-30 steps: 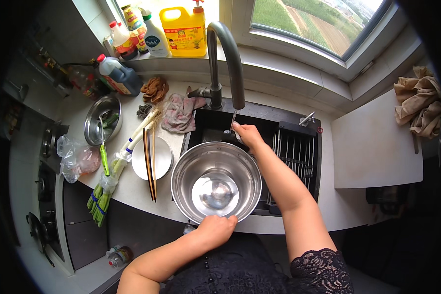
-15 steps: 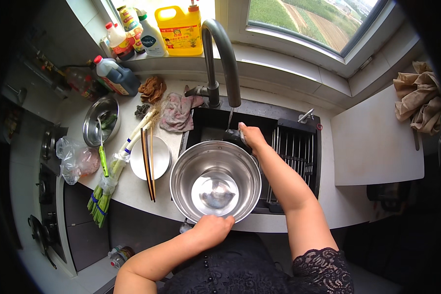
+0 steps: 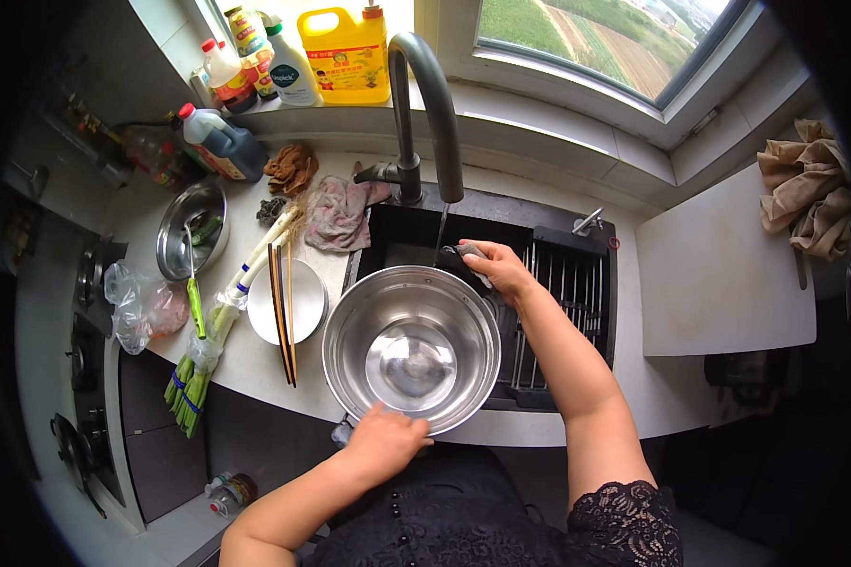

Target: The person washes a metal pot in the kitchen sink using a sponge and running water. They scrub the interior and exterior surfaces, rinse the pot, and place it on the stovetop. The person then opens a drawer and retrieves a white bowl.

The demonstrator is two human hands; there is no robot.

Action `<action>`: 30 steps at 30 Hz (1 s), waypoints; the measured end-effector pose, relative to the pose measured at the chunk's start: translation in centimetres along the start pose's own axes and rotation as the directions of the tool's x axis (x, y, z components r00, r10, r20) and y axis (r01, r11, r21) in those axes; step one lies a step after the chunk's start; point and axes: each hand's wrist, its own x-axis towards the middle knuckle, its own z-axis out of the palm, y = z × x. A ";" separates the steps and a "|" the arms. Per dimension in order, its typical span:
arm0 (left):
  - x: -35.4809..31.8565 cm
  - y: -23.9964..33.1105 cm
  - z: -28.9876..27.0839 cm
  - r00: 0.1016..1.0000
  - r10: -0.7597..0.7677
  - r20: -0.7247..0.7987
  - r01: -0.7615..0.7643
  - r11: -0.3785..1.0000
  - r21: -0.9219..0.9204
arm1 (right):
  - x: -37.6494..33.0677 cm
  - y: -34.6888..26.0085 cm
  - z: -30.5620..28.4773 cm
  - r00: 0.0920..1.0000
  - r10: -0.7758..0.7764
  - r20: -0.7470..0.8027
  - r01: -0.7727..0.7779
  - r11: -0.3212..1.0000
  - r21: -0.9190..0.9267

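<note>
One grey cloth [image 3: 471, 250] sits pinched in the right hand [image 3: 498, 271], at one o'clock from the round steel pot [image 3: 411, 364]; the left hand [image 3: 386, 444] holds the pot's rim at seven.

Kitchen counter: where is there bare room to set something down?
The counter is bare between the black sink, pale board and front edge; a smaller wedge between the green onions and chopsticks. Left of the faucet it is crowded: cloth, steel bowl, plastic bag. The steel pot covers part of the sink.
</note>
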 end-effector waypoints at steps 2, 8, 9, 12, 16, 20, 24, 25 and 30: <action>-1.6 -0.6 -1.0 0.963 -0.113 -0.245 0.123 0.992 0.024 | -0.2 0.4 -0.1 0.999 -0.025 -0.027 0.025 1.000 0.010; -5.3 -1.4 1.7 0.451 -0.782 -0.430 0.431 0.613 -0.662 | -1.6 0.7 -0.2 0.988 -0.113 -0.105 0.108 0.993 -0.052; -5.4 -1.7 2.2 0.436 -0.881 -0.186 0.289 0.333 -0.898 | -1.5 0.8 -0.3 0.988 -0.125 -0.088 0.120 0.991 -0.052; -6.1 -3.0 3.3 0.603 -0.702 0.380 -0.088 -0.531 -0.842 | -1.3 1.7 -0.7 0.978 -0.162 -0.129 0.145 0.980 -0.135; -5.6 -2.4 2.9 0.630 -0.720 0.293 -0.117 -0.460 -0.880 | -0.6 1.0 -1.5 0.896 -0.191 -0.401 0.113 0.971 -0.209; -4.7 -1.7 1.7 0.636 -0.716 0.287 -0.165 -0.490 -0.856 | -0.2 0.0 -2.7 0.862 -0.068 -0.502 0.160 0.977 0.142; -4.4 -1.1 1.4 0.624 -0.734 0.269 -0.219 -0.495 -0.841 | -1.2 -2.0 -2.7 0.868 -0.133 -0.479 0.186 0.980 0.065; -4.4 -0.9 1.4 0.619 -0.740 0.264 -0.233 -0.494 -0.838 | -0.9 -2.1 -2.8 0.876 -0.193 -0.442 0.242 0.969 0.056; -3.7 -0.9 0.1 0.633 -0.736 0.239 -0.198 -0.452 -0.870 | 1.2 -0.3 -1.8 0.942 -0.246 -0.230 0.279 0.952 0.124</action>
